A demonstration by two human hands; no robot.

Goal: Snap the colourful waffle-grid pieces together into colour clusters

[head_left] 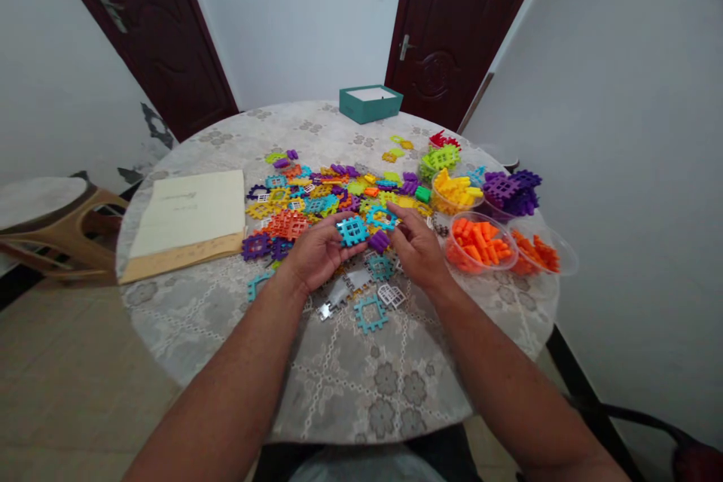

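My left hand [317,253] is closed around a teal square grid piece [353,230], held just above the table. My right hand [416,247] pinches a small purple piece [379,241] against it, with a teal ring-shaped piece [382,218] at its fingertips. Below my hands lie a teal square frame [371,312], a white window piece [391,295] and grey pieces [337,294]. A heap of colourful interlocking plastic pieces [321,196] spreads across the middle of the round table [361,384].
Clear bowls at the right hold orange pieces [480,242], more orange pieces [536,252], yellow pieces [456,192] and purple pieces [511,192]. A cream booklet on brown paper [189,220] lies at the left. A teal box [370,103] sits at the far edge. A wooden chair [53,230] stands left.
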